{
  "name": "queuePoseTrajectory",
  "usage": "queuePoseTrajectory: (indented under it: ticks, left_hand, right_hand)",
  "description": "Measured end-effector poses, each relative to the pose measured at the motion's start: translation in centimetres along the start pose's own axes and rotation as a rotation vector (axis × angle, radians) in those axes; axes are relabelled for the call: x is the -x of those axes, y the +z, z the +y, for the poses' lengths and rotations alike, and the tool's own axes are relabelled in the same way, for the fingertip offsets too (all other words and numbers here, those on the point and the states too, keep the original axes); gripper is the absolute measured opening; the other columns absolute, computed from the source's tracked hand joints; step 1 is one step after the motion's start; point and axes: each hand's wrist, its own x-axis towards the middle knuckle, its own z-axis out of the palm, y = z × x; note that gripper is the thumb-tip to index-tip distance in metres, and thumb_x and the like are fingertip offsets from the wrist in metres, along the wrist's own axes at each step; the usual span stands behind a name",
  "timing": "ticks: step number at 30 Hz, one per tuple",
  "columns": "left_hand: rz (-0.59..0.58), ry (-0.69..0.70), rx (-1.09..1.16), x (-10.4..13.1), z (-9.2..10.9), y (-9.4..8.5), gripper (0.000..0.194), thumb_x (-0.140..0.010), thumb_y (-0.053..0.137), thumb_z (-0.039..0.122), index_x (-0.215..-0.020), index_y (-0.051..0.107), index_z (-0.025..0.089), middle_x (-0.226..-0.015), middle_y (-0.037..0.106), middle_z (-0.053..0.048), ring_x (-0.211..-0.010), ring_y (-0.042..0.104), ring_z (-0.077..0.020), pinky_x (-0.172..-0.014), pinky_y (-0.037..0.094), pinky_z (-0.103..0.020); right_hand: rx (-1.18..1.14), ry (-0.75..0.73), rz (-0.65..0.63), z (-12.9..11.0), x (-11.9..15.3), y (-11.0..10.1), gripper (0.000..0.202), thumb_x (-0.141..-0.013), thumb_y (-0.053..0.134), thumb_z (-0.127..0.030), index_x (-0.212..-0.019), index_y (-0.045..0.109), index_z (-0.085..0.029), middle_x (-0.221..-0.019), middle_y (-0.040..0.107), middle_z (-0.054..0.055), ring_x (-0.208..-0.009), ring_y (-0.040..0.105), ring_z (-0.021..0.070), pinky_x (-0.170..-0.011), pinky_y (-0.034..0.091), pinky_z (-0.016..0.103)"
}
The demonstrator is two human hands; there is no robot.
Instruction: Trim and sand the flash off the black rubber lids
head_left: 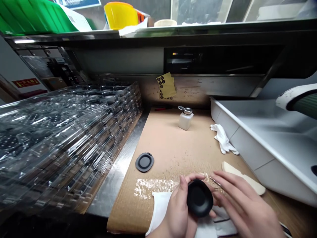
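Note:
My left hand (179,206) is closed around a black rounded cup-like part (200,198), its hollow side facing up. Just right of that part is my right hand (244,201), its fingers bent around a thin metal tool (215,181) that shows only at the tip. Beneath both hands lies a white cloth (160,206). A flat dark grey lid-like piece (144,162) rests on the cardboard (165,138) to the left. Farther back stands a small white bottle (185,119) with its metal cap flipped up.
Stacked clear plastic trays (99,132) fill the left side. On the right are a large white bin (257,142), a white glove (223,138) and a cream-coloured flat piece (244,178). A shelf above holds a green bin (37,16) and a yellow container (121,16).

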Motion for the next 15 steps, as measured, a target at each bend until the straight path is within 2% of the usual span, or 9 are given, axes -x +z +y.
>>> queuePoseTrajectory:
  ticks: [2,5,8,12,15]
  left_hand:
    - [-0.037,-0.03,-0.068,0.0,-0.1,-0.1,0.049,-0.083,0.033,0.052,-0.1,0.054,0.011,-0.083,0.062,-0.012,-0.058,0.059,-0.0163,-0.05,0.042,-0.027]
    - [-0.046,-0.074,0.0,-0.3,0.0,-0.4,0.051,-0.081,0.035,0.056,-0.106,0.052,0.014,-0.09,0.061,-0.011,-0.069,0.06,-0.0183,-0.055,0.044,-0.028]
    - [-0.023,-0.094,0.062,-0.6,0.2,-0.8,0.051,-0.081,0.033,0.057,-0.11,0.046,0.018,-0.097,0.06,-0.012,-0.079,0.06,-0.0203,-0.058,0.045,-0.029]
    - [0.0,-0.06,-0.016,-1.0,0.1,-1.1,0.034,-0.081,0.044,0.046,-0.1,0.045,0.018,-0.09,0.061,-0.01,-0.076,0.059,-0.018,-0.058,0.045,-0.029]
    - [0.018,-0.033,-0.052,-1.2,0.0,-1.3,0.027,-0.077,0.055,0.04,-0.091,0.045,0.019,-0.086,0.061,-0.007,-0.074,0.059,-0.0162,-0.057,0.043,-0.027]
  right_hand:
    - [-0.113,-0.039,-0.075,-1.3,-2.2,-0.3,0.023,-0.085,0.043,-0.024,-0.104,0.055,-0.025,-0.107,0.054,0.004,-0.097,0.051,0.0136,-0.077,0.045,0.024]
    - [-0.172,-0.016,-0.213,-1.3,-4.9,-0.1,0.022,-0.086,0.039,-0.021,-0.086,0.06,-0.026,-0.091,0.057,0.001,-0.084,0.051,0.0108,-0.069,0.044,0.023]
    - [-0.071,0.103,-0.229,1.3,-7.5,1.0,0.023,-0.087,0.039,-0.026,-0.081,0.061,-0.023,-0.085,0.058,0.0,-0.081,0.051,0.0104,-0.07,0.044,0.024]
    - [0.109,0.294,-0.238,5.7,-10.2,3.4,0.02,-0.086,0.044,-0.032,-0.086,0.057,-0.016,-0.088,0.058,0.002,-0.082,0.054,0.0111,-0.072,0.046,0.03]
    - [0.193,0.335,-0.272,6.7,-10.8,4.1,0.022,-0.085,0.048,-0.034,-0.09,0.056,-0.014,-0.089,0.058,0.002,-0.079,0.055,0.0099,-0.071,0.047,0.029]
